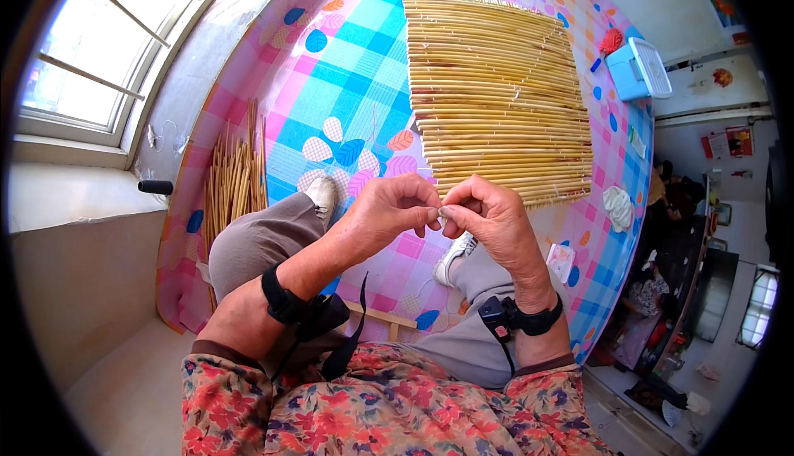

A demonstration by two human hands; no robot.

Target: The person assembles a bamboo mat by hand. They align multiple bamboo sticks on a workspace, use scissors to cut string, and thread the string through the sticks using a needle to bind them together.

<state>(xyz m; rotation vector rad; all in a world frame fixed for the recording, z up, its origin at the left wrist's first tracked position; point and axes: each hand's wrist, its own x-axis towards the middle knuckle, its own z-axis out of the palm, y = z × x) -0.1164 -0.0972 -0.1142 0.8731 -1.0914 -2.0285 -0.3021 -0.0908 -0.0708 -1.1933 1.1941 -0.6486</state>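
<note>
checkered floor cloth (347,67), reed mat (500,96) (loose stalks (234,183) left), blue box (638,69)

A matt mat of pale straw-like stalks (500,96) lies on a glossy checked plastic sheet (347,67)

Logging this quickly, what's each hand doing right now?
Left hand: fingertips pinched shut; what they hold is too small to tell.
Right hand: fingertips pinched against the left's, likewise.

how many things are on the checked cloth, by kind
woven reed mat: 1
bundle of loose reeds: 1
blue box: 1
red ball: 1
white pieces: 1 pile
total: 5
Both hands, left and right, pinch something too small to tell.
</note>
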